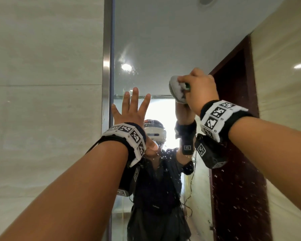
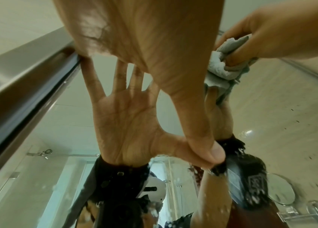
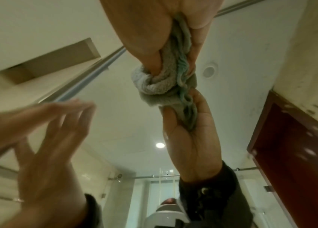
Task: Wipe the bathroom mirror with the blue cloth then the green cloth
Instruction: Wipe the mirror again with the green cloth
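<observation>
The bathroom mirror [image 1: 163, 40] fills the middle of the head view, with water drops on its lower part. My right hand [image 1: 198, 87] grips a bunched pale grey-blue cloth [image 1: 176, 91] with a green-teal edge and presses it against the glass at head height. The right wrist view shows the cloth [image 3: 160, 81] wadded between fingers and thumb, touching its own reflection. Its colour, blue or green, I cannot tell. My left hand [image 1: 130, 108] lies flat against the mirror near its left edge with fingers spread and holds nothing. Its thumb [image 2: 199, 123] touches the glass.
A brushed steel frame strip [image 1: 108, 66] runs down the mirror's left edge, with a beige tiled wall [image 1: 42, 84] beyond it. The glass reflects a dark red door [image 1: 233, 101], a ceiling light and the person. A round shaving mirror [image 2: 283, 189] shows low right in the left wrist view.
</observation>
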`<state>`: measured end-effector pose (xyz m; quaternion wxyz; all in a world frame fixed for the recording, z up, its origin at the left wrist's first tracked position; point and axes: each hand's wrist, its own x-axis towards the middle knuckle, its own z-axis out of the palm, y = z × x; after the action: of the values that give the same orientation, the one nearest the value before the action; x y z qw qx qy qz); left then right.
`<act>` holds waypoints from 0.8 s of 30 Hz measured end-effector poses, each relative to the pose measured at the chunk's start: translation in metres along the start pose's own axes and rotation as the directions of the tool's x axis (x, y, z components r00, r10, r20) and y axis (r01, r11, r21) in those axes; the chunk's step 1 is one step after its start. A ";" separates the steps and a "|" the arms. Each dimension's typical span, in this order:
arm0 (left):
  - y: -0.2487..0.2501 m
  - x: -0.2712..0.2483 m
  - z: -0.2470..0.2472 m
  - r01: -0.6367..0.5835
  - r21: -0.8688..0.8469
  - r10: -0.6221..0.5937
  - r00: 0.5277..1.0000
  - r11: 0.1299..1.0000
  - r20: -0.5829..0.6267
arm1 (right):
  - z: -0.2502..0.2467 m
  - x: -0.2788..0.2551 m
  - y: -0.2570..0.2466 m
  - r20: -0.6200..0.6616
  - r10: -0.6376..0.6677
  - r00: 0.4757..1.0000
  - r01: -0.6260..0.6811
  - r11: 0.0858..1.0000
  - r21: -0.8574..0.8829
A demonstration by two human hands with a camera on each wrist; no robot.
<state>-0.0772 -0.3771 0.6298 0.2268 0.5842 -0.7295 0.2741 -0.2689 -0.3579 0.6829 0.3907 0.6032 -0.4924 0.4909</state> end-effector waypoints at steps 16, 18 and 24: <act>0.004 -0.003 -0.002 0.023 0.011 -0.023 1.000 1.000 0.010 | 0.017 -0.051 -0.037 0.078 -0.025 0.997 0.021 0.998 0.059; 0.004 -0.004 -0.003 0.025 0.010 -0.025 1.000 1.000 0.013 | 0.020 -0.062 -0.041 0.100 -0.075 0.992 0.068 0.996 0.065; 0.002 -0.003 -0.002 0.015 0.001 -0.015 1.000 1.000 0.022 | 0.009 -0.033 -0.033 0.089 -0.071 0.994 0.066 0.996 0.068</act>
<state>-0.0789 -0.3730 0.6292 0.2204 0.5929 -0.7273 0.2662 -0.2363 -0.3525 0.6490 0.3648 0.6538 -0.4725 0.4650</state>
